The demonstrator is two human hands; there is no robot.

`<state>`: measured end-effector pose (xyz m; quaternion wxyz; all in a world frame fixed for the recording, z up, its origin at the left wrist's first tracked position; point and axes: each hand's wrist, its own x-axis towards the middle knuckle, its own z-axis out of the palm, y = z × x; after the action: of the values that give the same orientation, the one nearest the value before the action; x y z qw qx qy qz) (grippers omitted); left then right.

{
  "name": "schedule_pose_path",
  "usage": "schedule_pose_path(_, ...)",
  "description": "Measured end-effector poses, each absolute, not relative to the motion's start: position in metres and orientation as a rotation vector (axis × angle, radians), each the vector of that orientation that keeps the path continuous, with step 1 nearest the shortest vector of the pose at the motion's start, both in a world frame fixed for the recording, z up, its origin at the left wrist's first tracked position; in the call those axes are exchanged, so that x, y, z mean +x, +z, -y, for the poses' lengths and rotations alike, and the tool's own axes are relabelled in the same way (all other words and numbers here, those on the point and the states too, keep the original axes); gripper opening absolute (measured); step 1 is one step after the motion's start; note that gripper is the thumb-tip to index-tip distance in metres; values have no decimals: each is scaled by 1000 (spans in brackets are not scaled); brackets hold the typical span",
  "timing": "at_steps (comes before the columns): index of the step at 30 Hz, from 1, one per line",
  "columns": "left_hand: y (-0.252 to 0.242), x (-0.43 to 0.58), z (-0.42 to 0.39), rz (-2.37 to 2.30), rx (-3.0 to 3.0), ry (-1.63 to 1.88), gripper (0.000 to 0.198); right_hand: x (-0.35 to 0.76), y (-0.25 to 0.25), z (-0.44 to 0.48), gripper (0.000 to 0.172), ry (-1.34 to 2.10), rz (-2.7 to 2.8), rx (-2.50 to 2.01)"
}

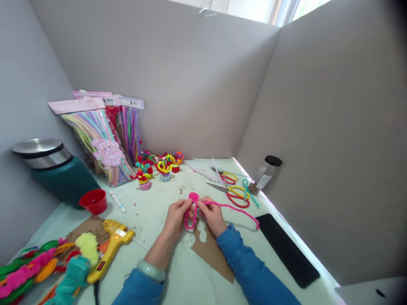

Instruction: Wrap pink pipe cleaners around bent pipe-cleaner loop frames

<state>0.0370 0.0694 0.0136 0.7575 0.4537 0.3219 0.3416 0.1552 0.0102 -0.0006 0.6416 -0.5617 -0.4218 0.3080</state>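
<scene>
Both hands meet over the middle of the table around a bright pink pipe cleaner (237, 208). My left hand (177, 215) pinches it beside a small round pink disc (193, 197) at the top. A narrow loop of the same pink stem hangs down between the hands. My right hand (212, 215) pinches the stem just right of the disc, and a long free end trails rightward to a bent tip. Below the hands lies a cut piece of brown cardboard (213, 253). The fingertips partly hide where the stem meets the disc.
At left are a yellow hot glue gun (112, 250), a red cup (93, 201), a teal bottle (63, 180) and bagged pipe cleaners (98, 140). Scissors (235, 195), a black-lidded jar (266, 173) and a black flat object (286, 250) lie right. Small colourful pieces (163, 165) stand behind.
</scene>
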Motion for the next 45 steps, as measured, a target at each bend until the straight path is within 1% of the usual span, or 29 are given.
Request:
schedule_pose_path(7,13,37,-71,-710,979,758,34,155,-2,-11,21,744,967,-1250)
schedule_pose_path(16,9,42,-68,-804,1098,795,32,154,-3,-11,23,612,1042,-1359)
schedule_pose_path(23,9,42,-69,-734,1099,736,44,157,-3,-11,24,700,952,-1318)
schedule_pose_path(30,11,41,-68,-730,1118,778,31,156,-6,-12,24,759,959,-1291)
schedule_pose_path(37,7,40,-71,-725,1066,753,31,157,-5,-13,25,750,901,-1282)
schedule_pose_path(45,9,38,-72,-696,959,784,35,159,-5,-13,31,581,851,-1379)
